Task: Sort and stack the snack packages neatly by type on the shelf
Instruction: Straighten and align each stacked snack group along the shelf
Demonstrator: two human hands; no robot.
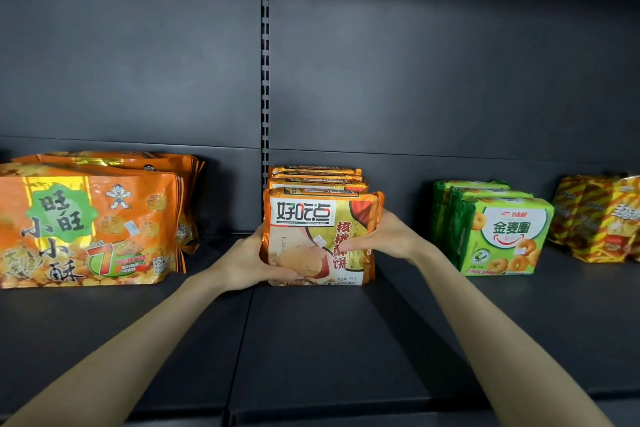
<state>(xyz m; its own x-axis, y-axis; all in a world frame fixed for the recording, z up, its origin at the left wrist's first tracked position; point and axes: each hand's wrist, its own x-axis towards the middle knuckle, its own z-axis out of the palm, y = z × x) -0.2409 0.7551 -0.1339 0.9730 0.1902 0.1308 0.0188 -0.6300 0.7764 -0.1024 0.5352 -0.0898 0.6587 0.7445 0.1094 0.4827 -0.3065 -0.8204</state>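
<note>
An upright row of several orange-and-gold walnut biscuit packs (318,218) stands in the middle of the dark shelf (311,340). My left hand (249,260) grips the front pack's lower left edge, thumb across its face. My right hand (384,236) grips its right edge, fingers curled onto the front. To the left stand large orange Wang Wang snack bags (86,225), one behind another. To the right is a row of green ring-biscuit packs (498,232).
Yellow-and-red striped packs (599,218) sit at the far right, partly cut off by the frame. A slotted upright (265,80) runs down the dark back panel behind the middle row. Bare shelf lies in front of all the rows.
</note>
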